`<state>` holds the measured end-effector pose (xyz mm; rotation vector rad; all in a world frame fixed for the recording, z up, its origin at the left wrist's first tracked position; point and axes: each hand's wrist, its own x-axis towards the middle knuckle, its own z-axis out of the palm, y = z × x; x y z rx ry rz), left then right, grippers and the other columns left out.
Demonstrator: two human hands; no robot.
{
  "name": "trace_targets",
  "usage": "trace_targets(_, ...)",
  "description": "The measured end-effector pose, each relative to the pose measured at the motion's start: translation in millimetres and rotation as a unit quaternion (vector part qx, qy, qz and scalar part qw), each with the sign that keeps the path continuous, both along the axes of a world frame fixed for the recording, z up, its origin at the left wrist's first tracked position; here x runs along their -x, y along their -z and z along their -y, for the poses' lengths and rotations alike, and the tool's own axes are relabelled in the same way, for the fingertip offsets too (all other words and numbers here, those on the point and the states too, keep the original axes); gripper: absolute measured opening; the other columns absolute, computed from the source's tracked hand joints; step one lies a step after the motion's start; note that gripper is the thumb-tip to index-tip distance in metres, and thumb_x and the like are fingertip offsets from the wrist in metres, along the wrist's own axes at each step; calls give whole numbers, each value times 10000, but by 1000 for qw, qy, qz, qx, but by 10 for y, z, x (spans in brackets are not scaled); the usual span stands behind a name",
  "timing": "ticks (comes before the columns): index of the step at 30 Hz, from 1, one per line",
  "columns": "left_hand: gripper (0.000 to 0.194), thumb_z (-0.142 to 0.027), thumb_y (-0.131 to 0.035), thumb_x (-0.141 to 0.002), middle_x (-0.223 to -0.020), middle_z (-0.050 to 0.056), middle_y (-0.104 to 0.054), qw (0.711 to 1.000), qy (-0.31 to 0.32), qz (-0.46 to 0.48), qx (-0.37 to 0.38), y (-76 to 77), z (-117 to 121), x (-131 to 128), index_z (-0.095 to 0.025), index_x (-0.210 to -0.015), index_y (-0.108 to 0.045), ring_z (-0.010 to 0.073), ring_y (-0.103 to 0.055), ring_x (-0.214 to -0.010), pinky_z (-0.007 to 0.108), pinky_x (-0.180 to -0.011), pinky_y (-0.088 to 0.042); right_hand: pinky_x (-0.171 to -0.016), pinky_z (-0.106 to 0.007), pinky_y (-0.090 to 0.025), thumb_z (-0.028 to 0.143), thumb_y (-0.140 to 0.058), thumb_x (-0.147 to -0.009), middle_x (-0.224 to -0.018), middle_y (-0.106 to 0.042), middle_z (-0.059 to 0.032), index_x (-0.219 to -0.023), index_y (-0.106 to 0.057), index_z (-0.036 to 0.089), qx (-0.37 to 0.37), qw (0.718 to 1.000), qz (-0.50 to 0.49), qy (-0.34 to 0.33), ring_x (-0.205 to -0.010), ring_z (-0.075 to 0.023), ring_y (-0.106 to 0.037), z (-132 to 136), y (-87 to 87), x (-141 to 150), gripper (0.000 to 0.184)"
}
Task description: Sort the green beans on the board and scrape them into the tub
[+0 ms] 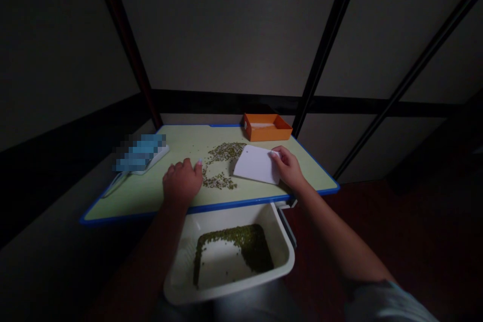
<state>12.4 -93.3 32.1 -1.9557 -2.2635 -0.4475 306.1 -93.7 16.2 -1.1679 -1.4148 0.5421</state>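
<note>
My right hand (287,165) pinches the edge of a white card (258,163) between thumb and fingers, holding it tilted just over the table. Beside the card's left edge, small green-brown seeds or beans (226,152) lie scattered in a loose patch, with a smaller patch (219,181) nearer the front. My left hand (182,181) rests at the left of these grains, fingers curled under and thumb sticking out; its fingertips are hidden and nothing shows in it. Below the table's front edge, a white plastic tub (177,274) holds many more grains, heaped along its back and right side.
The light green tabletop (139,198) has a blue rim. An open orange box (268,134) stands at the back right. On the left lies a pixelated blue-screened device (141,153) on a white base, with a cable (113,183). Dark panelled walls stand behind.
</note>
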Motion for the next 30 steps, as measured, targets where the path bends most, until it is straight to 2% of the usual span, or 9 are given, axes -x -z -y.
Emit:
trace_targets(5, 568, -416, -265, -1021, -1269, 246, -697, 1000, 0, -2, 9, -16, 2, -8, -69, -1268, -640, 381, -613, -1264, 481, -1059, -471, -556, -272, -365, 611, -599, -863, -664, -500, 36, -815, -556, 234, -45, 999, 7, -13, -615, -149, -445, 19, -27, 14, 382)
trace_targets(9, 564, -411, -272, -1017, -1268, 260, -695, 1000, -3, -3, 13, -21, 1, -13, -63, -1252, -648, 379, -619, -1261, 482, -1061, -470, -618, -278, -464, 574, -555, -902, -727, -612, 2, -827, -589, 222, -102, 994, 17, 21, -680, -166, -562, 49, -51, 50, 361)
trace_targets(13, 566, -406, -269, -1016, -1258, 264, -698, 1000, 1, -4, 3, -12, 2, -8, -60, -1250, -652, 386, -623, -1251, 494, -1047, -478, -556, -260, -483, 443, -522, -975, -706, -676, -3, -869, -622, 225, -152, 981, 90, 81, -613, -163, -622, 360, 2, 125, 261)
trace_targets(15, 570, -410, -266, -1016, -1253, 260, -700, 1000, 2, -4, 5, -10, 0, -7, -62, -1247, -653, 390, -620, -1252, 496, -1040, -481, -520, -249, -485, 323, -525, -995, -687, -698, -1, -905, -632, 227, -210, 958, 165, 99, -557, -155, -635, 614, 38, 177, 170)
trace_targets(17, 573, -415, -264, -1014, -1259, 256, -697, 1000, 2, -4, 10, -13, -1, -12, -66, -1252, -650, 392, -613, -1260, 496, -1038, -480, -574, -262, -542, 235, -533, -992, -758, -756, -31, -959, -645, 227, -289, 918, 254, 97, -598, -163, -688, 866, 50, 241, 117)
trace_targets(21, 576, -416, -267, -1010, -1286, 256, -686, 1000, -2, -5, 15, -30, 1, -29, -68, -1291, -630, 391, -603, -1275, 495, -1041, -473, -735, -307, -635, 142, -520, -1009, -837, -803, -90, -1040, -649, 172, -407, 847, 342, -16, -744, -183, -767, 1183, 2, 421, 136)
trace_targets(23, 578, -418, -265, -1009, -1283, 257, -687, 1000, -2, -7, 17, -37, 2, -31, -67, -1288, -630, 388, -605, -1271, 491, -1039, -472, -736, -325, -648, 133, -557, -1001, -864, -811, -114, -1024, -664, 142, -431, 821, 373, -29, -792, -201, -783, 1237, -26, 516, 109)
trace_targets(26, 580, -420, -260, -1009, -1267, 256, -692, 1000, 0, -7, 16, -42, -1, -24, -68, -1279, -633, 381, -615, -1254, 482, -1030, -476, -730, -326, -658, 132, -624, -973, -890, -817, -113, -975, -695, 138, -434, 803, 407, -32, -825, -207, -789, 1256, -43, 622, 72)
trace_targets(30, 590, -424, -250, -1010, -1246, 259, -695, 1000, 5, -11, 20, -48, -4, -17, -64, -1266, -640, 392, -618, -1237, 484, -1005, -486, -717, -303, -659, 115, -637, -963, -893, -817, -102, -950, -717, 147, -427, 799, 423, -23, -821, -190, -788, 1260, -27, 662, 87)
